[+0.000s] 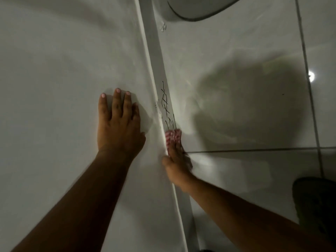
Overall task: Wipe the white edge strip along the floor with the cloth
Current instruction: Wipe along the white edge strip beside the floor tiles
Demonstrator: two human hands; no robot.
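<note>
I see my right hand (177,160) pressing the red-checked cloth (172,136) against the white edge strip (158,57), cloth bunched under its fingers (175,148), just below the dark scribbles (166,104). My left hand (119,122) lies flat and spread, grasping nothing, on the wall (63,60) beside the strip.

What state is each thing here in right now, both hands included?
Left hand: open, flat against the wall, holding nothing.
Right hand: pressing the cloth onto the strip.
Red-and-white cloth: bunched under the fingers, against the strip.
White edge strip: dark scribble marks just ahead of the cloth.
Floor tiles: glossy, shadowed.
</note>
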